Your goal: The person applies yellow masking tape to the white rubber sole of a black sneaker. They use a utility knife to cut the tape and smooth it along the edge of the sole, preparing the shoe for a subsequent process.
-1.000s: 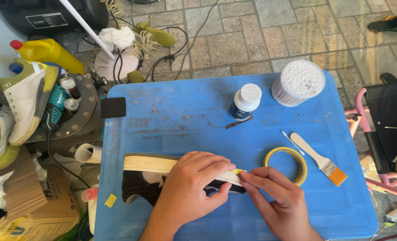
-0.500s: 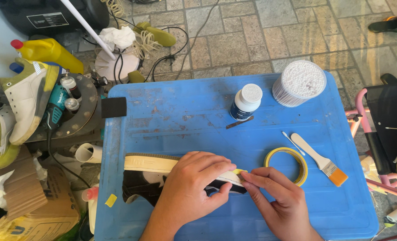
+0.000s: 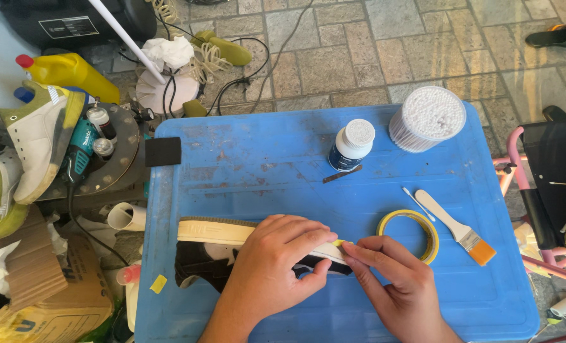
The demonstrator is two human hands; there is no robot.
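I noted the blue table (image 3: pixel 251 165) as the largest item; it served as the work surface and carried everything within arm's reach. The shoe (image 3: pixel 222 244) lay on its side at the table's 7 o'clock area, cream sole edge facing up, which exposed that edge for work. The left hand (image 3: pixel 267 270) was closed over the middle of the shoe, fingers wrapped across the sole, apparently to pin it against the table. The right hand (image 3: pixel 394 279) sat at 3 o'clock of the left, its fingertips (image 3: pixel 349 251) pinched on a small piece of yellow tape (image 3: pixel 339 243) at the toe end of the sole, pressing it onto the edge.

The tub of cotton swabs (image 3: pixel 428 117) stood at the table's 1 o'clock corner, the dark bottle (image 3: pixel 351 146) with a white cap near it toward 12 o'clock. The roll of yellow tape (image 3: pixel 410 234) lay just at 2 o'clock of the right hand, close for tearing pieces. The brush (image 3: pixel 456 227) lay beside the roll, at its 3 o'clock, with a single cotton swab (image 3: pixel 416 202) between them.
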